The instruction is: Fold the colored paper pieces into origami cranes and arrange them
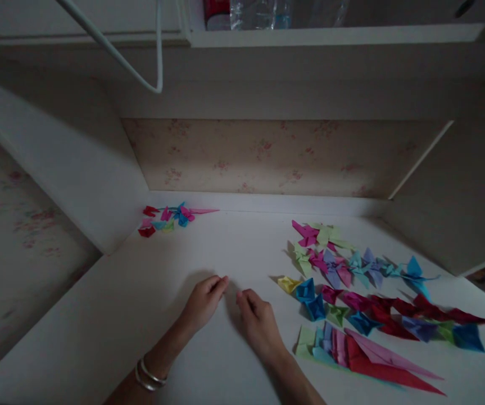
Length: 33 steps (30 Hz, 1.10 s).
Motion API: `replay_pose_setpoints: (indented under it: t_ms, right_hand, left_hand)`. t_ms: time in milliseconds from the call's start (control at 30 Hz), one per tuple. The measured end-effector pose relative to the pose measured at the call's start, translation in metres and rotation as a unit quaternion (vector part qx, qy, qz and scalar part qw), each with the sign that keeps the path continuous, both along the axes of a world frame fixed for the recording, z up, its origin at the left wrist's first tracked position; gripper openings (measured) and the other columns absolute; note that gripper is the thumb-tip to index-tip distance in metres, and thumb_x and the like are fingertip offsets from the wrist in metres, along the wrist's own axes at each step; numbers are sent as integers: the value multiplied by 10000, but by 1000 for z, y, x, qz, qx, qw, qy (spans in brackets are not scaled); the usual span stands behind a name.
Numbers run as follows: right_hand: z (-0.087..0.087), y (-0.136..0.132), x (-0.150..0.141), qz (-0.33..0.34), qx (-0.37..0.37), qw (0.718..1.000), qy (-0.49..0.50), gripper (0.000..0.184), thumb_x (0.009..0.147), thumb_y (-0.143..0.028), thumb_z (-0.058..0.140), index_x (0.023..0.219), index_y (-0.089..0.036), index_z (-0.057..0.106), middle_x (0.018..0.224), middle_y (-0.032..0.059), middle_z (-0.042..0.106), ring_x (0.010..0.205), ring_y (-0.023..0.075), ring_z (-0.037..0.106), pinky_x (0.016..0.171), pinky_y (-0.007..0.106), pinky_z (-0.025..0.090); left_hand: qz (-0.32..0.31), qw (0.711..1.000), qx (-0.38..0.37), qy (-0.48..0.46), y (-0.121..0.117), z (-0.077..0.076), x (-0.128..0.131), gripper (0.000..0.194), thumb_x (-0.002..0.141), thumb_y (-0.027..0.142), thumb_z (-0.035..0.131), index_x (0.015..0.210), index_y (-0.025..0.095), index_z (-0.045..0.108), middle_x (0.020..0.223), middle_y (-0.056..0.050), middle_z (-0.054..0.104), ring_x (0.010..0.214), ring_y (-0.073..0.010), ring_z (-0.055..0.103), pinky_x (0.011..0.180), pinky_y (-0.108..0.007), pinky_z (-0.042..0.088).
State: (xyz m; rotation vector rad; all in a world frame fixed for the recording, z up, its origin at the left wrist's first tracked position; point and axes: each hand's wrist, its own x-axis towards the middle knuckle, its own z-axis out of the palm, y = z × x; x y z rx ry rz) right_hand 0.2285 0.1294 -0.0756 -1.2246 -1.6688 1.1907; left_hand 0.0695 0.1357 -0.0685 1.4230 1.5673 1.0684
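Near the middle of the white tabletop [225, 242], my left hand [203, 302] is closed, its thumb resting against the curled fingers. Just to its right, and apart from it, my right hand [259, 319] is curled closed too, thumb uppermost. Nothing shows in either hand. Closest to my right hand on its right are a small yellow folded paper piece [288, 284], blue paper boats [305, 289] and a fanned stack of folded paper planes [371, 357] in green, blue, purple, pink and red.
Behind the boats lie rows of origami cranes [332, 267] in several colours. A smaller cluster of folded paper pieces [175, 216] sits at the back left corner. White side panels [57, 152] flank the table, a shelf [335, 35] overhangs it, and a white cable [111, 48] dangles at upper left.
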Motion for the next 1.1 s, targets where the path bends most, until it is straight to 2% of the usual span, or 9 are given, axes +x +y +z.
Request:
replay_pose_setpoints:
  t_ms: [100, 167, 367, 500, 1000, 1100]
  right_hand:
    - [-5, 2, -3, 19, -37, 999, 9, 393, 914, -510, 385, 736, -198, 545, 518, -59, 393, 491, 107, 370, 481, 223, 273]
    - [-7, 2, -5, 36, -28, 999, -6, 395, 909, -511, 391, 729, -200, 555, 521, -53, 403, 497, 114, 378, 488, 229, 280]
    - [-6, -2, -7, 51, 8, 998, -43, 411, 908, -512, 400, 702, -199, 568, 565, -32, 446, 540, 125, 413, 514, 236, 303]
    - [-5, -2, -7, 57, 13, 997, -54, 414, 912, -506, 400, 685, -199, 561, 554, -37, 445, 529, 119, 411, 514, 234, 300]
    - [-7, -4, -6, 66, 16, 997, -31, 370, 905, -455, 428, 690, -192, 577, 575, -31, 479, 547, 113, 425, 520, 234, 305]
    - [-8, 2, -9, 65, -27, 997, 16, 366, 865, -476, 488, 666, -182, 574, 544, -38, 462, 511, 98, 401, 483, 225, 285]
  left_hand:
    - [5, 1000, -12, 0, -10, -10, 6, 414, 874, 513, 413, 634, 180, 470, 551, 43, 411, 536, -114, 405, 508, -220, 314]
    - [5, 1000, -2, 16, -11, -12, 9, 413, 879, 503, 412, 638, 176, 490, 570, 31, 441, 569, -123, 430, 530, -225, 325]
    - [-35, 999, 2, 16, -13, -9, 5, 404, 886, 470, 426, 679, 159, 580, 627, 6, 544, 608, -130, 478, 561, -230, 343]
    - [-34, 999, 8, 13, -16, -10, 4, 395, 883, 459, 436, 690, 154, 596, 643, 5, 562, 615, -128, 487, 561, -227, 346]
    - [-31, 999, 8, 24, -13, -9, 4, 388, 878, 453, 433, 656, 162, 562, 607, 17, 514, 610, -129, 474, 568, -228, 340]
    - [-24, 1000, 6, 19, -12, -9, 4, 385, 875, 457, 428, 658, 164, 553, 611, 15, 506, 612, -130, 466, 563, -227, 336]
